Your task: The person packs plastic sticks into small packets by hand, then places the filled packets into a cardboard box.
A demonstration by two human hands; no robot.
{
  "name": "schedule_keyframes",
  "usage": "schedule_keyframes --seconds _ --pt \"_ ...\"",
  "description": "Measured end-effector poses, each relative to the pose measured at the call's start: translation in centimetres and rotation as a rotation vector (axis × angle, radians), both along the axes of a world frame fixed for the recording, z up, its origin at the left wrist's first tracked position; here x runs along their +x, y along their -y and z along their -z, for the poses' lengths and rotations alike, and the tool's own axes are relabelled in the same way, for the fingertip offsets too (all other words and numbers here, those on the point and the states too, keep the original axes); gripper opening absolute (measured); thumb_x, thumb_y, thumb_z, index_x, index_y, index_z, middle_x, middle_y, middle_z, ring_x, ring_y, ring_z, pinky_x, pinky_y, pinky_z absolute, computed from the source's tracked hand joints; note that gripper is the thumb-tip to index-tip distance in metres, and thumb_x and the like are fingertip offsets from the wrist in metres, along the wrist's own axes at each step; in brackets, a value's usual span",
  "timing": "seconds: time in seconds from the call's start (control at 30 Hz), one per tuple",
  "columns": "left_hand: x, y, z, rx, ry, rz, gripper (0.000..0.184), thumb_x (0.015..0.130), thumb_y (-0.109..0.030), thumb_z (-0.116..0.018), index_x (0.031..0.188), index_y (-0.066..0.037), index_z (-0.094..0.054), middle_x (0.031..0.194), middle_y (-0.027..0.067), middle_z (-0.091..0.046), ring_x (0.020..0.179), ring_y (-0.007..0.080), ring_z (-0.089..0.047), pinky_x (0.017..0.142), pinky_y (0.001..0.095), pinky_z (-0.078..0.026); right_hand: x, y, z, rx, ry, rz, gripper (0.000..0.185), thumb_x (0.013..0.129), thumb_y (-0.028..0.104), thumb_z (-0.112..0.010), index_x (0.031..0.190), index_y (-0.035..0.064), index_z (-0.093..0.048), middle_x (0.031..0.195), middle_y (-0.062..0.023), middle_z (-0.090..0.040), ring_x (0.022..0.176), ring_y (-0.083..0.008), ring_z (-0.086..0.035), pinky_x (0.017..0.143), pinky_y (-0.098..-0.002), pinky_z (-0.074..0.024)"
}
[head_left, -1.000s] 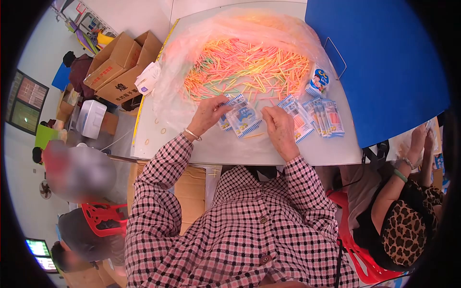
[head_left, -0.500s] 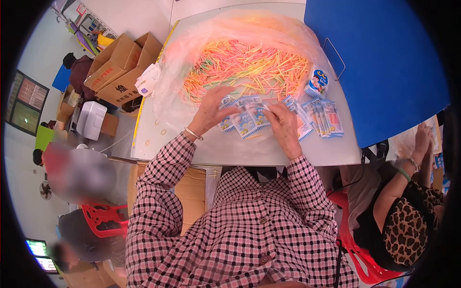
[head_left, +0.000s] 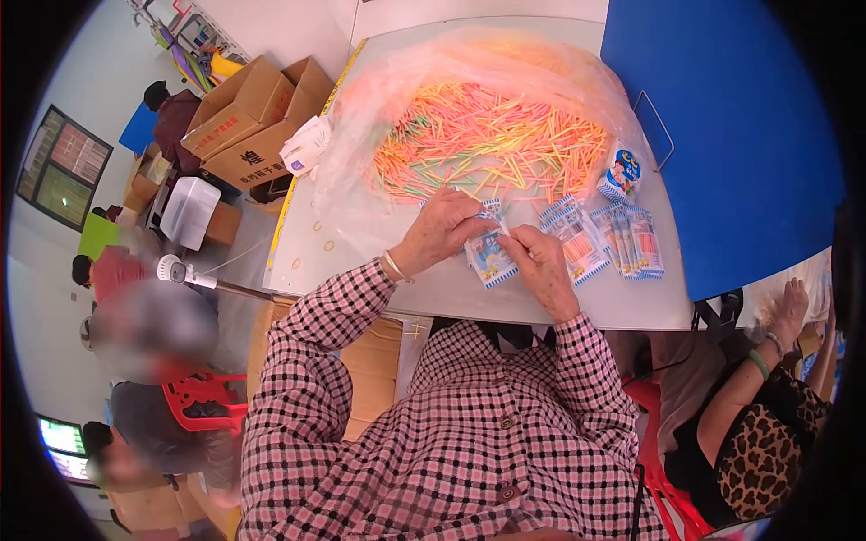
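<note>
Both hands meet at a small blue-and-white packet near the table's front. My left hand has its fingers closed at the packet's upper left edge. At its upper right edge my right hand pinches the plastic. Another packet lies partly hidden behind my left hand. To the right, filled packets with pink sticks lie overlapping, beside a further row of packets. Beyond my hands a heap of pink, yellow and green sticks rests on a clear plastic bag.
A blue-and-white round-topped container stands right of the heap, near a blue panel. White packs lie at the table's left edge, with cardboard boxes beyond. A co-worker sits at the right; other people are at the left.
My hands have come together on one packet, my left hand closing from its spread pose. The view has shifted, so the table sits slightly further right. The right co-worker's hand has moved.
</note>
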State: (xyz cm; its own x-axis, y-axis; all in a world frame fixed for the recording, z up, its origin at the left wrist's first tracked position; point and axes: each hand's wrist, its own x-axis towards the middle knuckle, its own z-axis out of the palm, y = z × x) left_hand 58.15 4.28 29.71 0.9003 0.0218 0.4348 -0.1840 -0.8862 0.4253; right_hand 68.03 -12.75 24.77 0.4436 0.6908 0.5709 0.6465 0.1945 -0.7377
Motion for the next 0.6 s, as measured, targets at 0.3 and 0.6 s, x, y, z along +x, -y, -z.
schedule_keyframes --seconds 0.3,0.6 --pt "0.3 -15.6 1.3 0.454 0.004 -0.131 0.019 0.076 -0.005 -0.062 0.094 -0.007 -0.062 0.093 0.0077 -0.06 0.092 0.0249 -0.055 0.081 0.0376 -0.043 -0.5 -0.3 2.0 -0.079 -0.245 0.015 0.014 0.086 0.009 -0.059 0.086 -0.0049 -0.059 0.068 -0.0091 -0.055 0.059 -0.0137 -0.049 0.054 -0.0262 -0.0377" --pt "-1.4 -19.2 1.5 0.839 -0.281 -0.306 0.042 0.069 -0.007 -0.065 0.109 -0.014 -0.056 0.118 0.0069 -0.047 0.108 0.0262 -0.045 0.086 0.0393 -0.038 -0.8 -0.6 1.9 -0.09 -0.252 0.042 0.014 0.086 0.009 -0.059 0.085 -0.0048 -0.058 0.07 -0.01 -0.057 0.06 -0.0154 -0.05 0.055 -0.0267 -0.0386"
